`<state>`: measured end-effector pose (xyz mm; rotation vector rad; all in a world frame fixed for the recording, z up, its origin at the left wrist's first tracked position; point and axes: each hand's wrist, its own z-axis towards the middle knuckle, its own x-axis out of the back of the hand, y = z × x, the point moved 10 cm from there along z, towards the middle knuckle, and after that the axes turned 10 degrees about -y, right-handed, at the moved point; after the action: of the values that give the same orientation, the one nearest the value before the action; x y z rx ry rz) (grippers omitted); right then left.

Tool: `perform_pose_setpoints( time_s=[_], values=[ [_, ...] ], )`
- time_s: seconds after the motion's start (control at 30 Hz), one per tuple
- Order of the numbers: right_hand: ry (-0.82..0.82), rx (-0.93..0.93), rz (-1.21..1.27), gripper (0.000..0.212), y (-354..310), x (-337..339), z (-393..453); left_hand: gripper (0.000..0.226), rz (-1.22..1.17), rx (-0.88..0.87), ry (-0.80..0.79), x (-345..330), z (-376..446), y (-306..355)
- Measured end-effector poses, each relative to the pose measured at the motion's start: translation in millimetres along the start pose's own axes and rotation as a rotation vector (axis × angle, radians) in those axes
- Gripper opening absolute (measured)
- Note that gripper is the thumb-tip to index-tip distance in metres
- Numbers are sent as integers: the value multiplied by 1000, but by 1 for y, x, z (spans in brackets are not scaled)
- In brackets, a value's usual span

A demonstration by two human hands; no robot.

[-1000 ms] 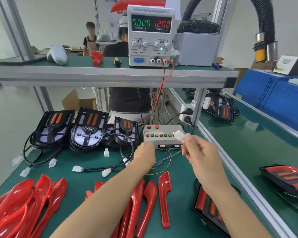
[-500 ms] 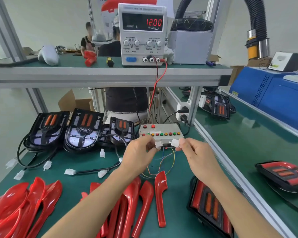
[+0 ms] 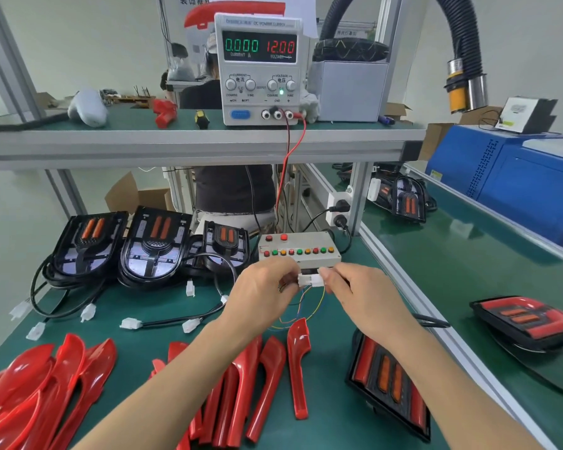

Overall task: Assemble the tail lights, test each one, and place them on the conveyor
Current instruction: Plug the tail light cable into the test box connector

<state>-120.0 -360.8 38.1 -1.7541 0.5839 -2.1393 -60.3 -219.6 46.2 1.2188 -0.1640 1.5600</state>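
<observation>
Both hands' fingers pinch white connectors [image 3: 310,280] before the tester box [image 3: 301,251], red lenses [image 3: 273,378] below.

White plastic connector blocks [image 3: 310,280] pinched between both hands | thin blue, yellow and green wires [image 3: 309,306] below them | grey test box [image 3: 301,251] beyond, with red, green, amber buttons | glossy red lens covers [image 3: 293,362] nearer, on dark green mat [image 3: 332,427]

Green bench [image 3: 332,427] — red lenses [image 3: 270,381], black housings [image 3: 153,248]
</observation>
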Motion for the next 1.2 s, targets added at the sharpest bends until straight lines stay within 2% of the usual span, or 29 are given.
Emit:
perform_pose_setpoints(
  time_s=[0.23,0.53,1.2],
  values=[
    [52,-5,-154,52,0,-1,3,11,28,-17,-12,-4,0,0],
    [55,1,-167,52,5,-10,6,7,48,-46,-24,-9,3,7],
    [37,-32,-259,47,0,-21,12,6,-14,86,-18,-20,4,-13]
  ],
)
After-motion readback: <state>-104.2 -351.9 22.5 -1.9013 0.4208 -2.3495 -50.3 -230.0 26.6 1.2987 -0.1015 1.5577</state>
